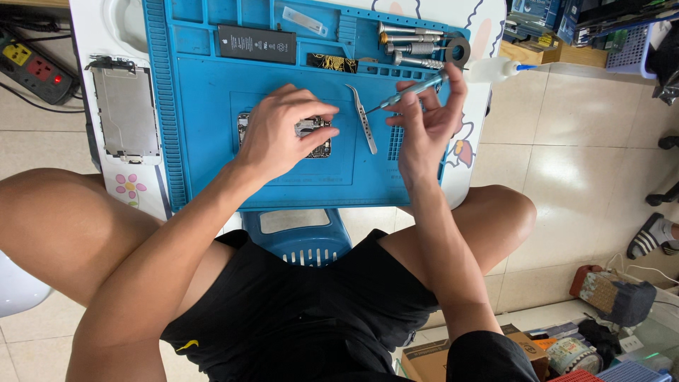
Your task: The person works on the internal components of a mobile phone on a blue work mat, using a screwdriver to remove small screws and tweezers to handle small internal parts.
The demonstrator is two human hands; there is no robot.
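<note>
Two hands: left [279,131] on opened phone [311,136], right [428,117] pinching screwdriver [410,90] beside it.

the work mat [212,163] looks like matt blue rubber (ribbed along its edges). the tweezers [365,120] and screwdriver [414,88] are bright, smooth metal.

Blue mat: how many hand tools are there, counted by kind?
Screwdrivers: 5, one in the right hand as screwdriver, four in the top tray
Tweezers: 1
Total: 6
</note>
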